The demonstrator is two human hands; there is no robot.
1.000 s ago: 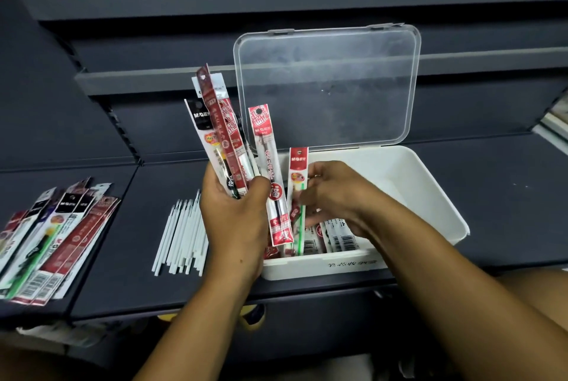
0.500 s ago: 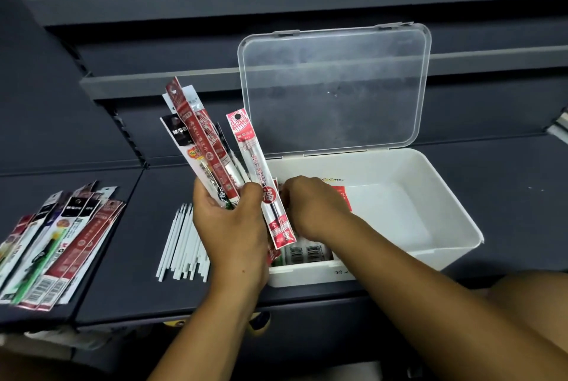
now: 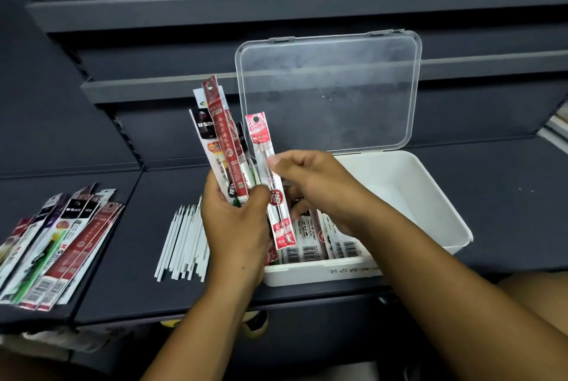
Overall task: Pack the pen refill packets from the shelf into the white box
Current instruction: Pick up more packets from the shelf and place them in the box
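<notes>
Plastic packets, light, bendy and slick, we judge | our left hand grips a fan by the box | right hand pinches one red packet mid-length, the steadiest hold | spare packets lie on the shelf

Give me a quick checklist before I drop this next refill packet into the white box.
1. The lid stands raised, off the opening: ok.
2. The right hand pinches one red packet: ok.
3. That packet is free of the bundle in the left hand: cannot tell, they overlap.
4. The white box has room beside the packets lying inside: ok.
5. The pile on the shelf is packed: not ok.
</notes>
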